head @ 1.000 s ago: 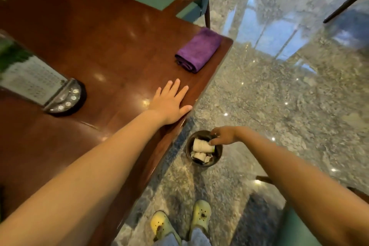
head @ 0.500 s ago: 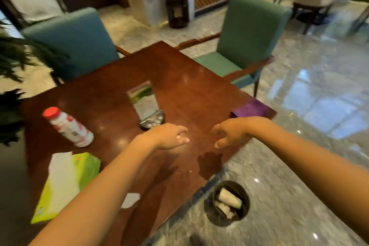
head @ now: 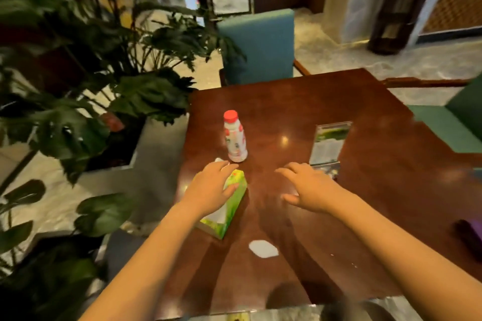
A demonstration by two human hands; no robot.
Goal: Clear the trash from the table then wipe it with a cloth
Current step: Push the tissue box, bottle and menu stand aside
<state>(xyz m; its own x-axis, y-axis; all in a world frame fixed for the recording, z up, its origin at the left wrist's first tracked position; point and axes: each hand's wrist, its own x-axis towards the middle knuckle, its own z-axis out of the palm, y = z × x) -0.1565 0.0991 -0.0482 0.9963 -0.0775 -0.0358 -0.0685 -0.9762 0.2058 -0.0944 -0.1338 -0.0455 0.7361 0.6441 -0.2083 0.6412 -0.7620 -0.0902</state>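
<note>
On the dark wooden table [head: 378,190] stands a white bottle with a red cap [head: 234,138]. In front of it lies a green tissue box [head: 229,206], and my left hand [head: 208,190] rests on top of the box, fingers spread over it. My right hand [head: 307,187] hovers open above the table to the right of the box, holding nothing. A small white scrap of paper [head: 263,248] lies on the table near me. The purple cloth [head: 472,237] shows at the right edge, partly cut off.
A clear menu stand [head: 330,143] sits mid-table. A blue chair [head: 258,44] stands at the far side and a green chair [head: 451,122] at the right. Large leafy plants [head: 91,86] crowd the left. The bin's dark rim [head: 365,310] shows below the table's near edge.
My view has swung left from the floor bin to the table's left part. My right hand left the bin and both hands moved toward the tissue box and bottle; the left now lies on the box.
</note>
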